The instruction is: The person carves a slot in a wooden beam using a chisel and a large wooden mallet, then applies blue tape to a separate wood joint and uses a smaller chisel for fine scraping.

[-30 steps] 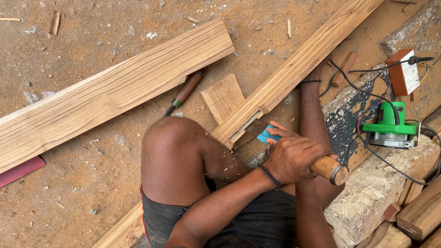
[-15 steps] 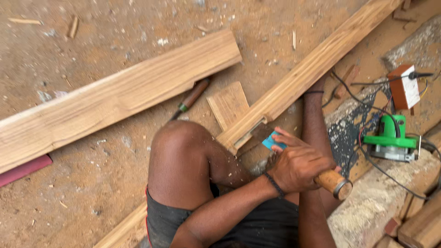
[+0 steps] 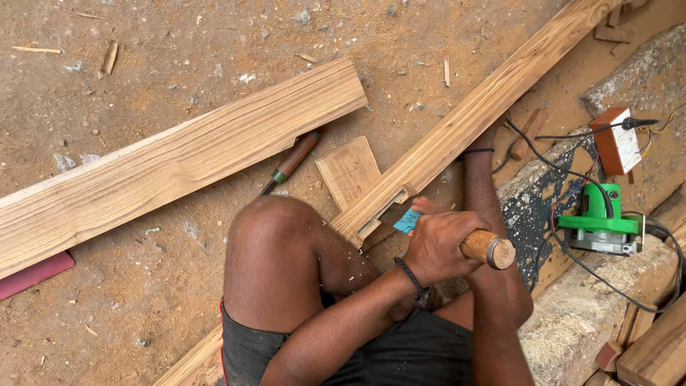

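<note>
Left hand (image 3: 443,243) fisted round wooden handle (image 3: 488,249) | blade hidden | right hand unseen

Hand (image 3: 441,243) around wooden handle (image 3: 488,248) beside notched plank (image 3: 468,118)

1. A chisel with a round, pale wooden handle (image 3: 488,249) and a metal ring at its butt lies gripped in a fist, butt pointing to 3 o'clock.
2. A long, light-brown wooden beam (image 3: 471,118) runs from 1 o'clock down to centre; its near end is notched, ringed with chips.
3. A small blue piece (image 3: 408,221) sits just beside that notch.
</note>
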